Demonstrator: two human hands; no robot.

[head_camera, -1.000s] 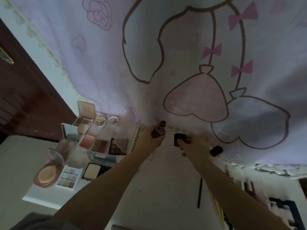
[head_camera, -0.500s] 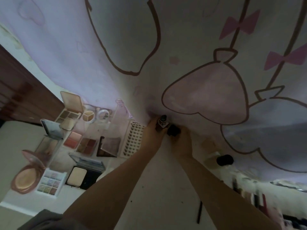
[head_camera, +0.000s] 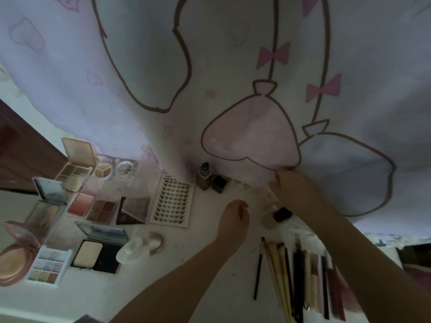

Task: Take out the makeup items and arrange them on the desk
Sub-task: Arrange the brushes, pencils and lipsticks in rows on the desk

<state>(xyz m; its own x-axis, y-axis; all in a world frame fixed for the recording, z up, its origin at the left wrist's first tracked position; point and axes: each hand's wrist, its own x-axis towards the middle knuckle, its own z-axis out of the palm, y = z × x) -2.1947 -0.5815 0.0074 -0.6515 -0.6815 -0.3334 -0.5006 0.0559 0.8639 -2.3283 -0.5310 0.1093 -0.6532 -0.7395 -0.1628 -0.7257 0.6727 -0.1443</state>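
A small brown bottle (head_camera: pixel 204 180) with a dark cap stands upright at the back of the white desk (head_camera: pixel 210 252), with a black square box (head_camera: pixel 219 183) touching its right side. My left hand (head_camera: pixel 235 214) hovers just in front of them, fingers loosely curled, holding nothing. My right hand (head_camera: pixel 291 187) reaches to the curtain's hem, its fingertips at the far end of a pale tube (head_camera: pixel 270 201) with a dark cap (head_camera: pixel 282 214) that lies on the desk. I cannot see a grip on the tube.
Open palettes and compacts (head_camera: pixel 93 206) and a lash tray (head_camera: pixel 172 201) fill the desk's left. A row of brushes and pencils (head_camera: pixel 298 276) lies at the right front. A printed curtain (head_camera: pixel 233 78) hangs along the back. A clear lid (head_camera: pixel 133 251) sits near the black compact.
The bottle and the black box have been set down side by side and released. My left hand drew back toward me; my right hand moved right to the tube.
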